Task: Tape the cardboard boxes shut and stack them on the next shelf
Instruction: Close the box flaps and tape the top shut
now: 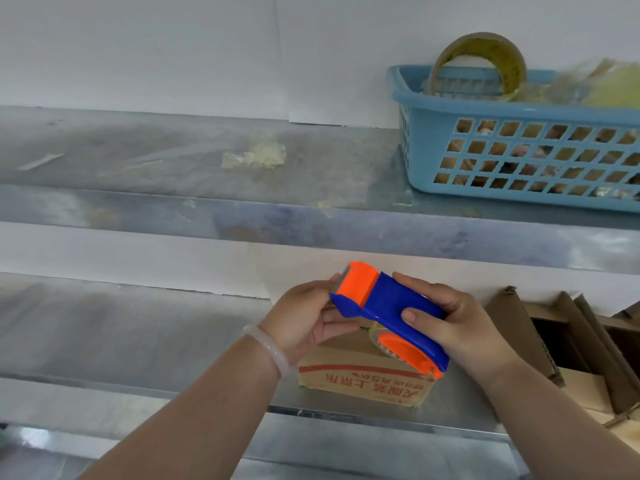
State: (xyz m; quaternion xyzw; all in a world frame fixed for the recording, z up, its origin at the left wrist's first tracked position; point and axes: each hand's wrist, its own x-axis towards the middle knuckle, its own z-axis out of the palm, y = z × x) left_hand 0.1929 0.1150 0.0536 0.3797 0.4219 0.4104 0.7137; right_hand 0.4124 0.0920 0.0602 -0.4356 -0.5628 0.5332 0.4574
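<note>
A blue and orange tape dispenser (388, 306) is held in the air over a small cardboard box (360, 379) with red print, which sits near the front edge of the lower metal shelf (138, 337). My right hand (460, 327) grips the dispenser's blue handle. My left hand (311, 313) pinches at the orange cutter end, thumb by the serrated blade. A roll of clear tape sits in the dispenser's orange hub. The box's top is mostly hidden behind the dispenser and hands.
Open cardboard boxes (568, 344) with flaps up stand at the lower right. On the upper shelf (173, 161) a blue plastic basket (519, 133) holds a tape roll (481, 60) and crumpled tape. Bits of old tape (256, 155) stick to that shelf.
</note>
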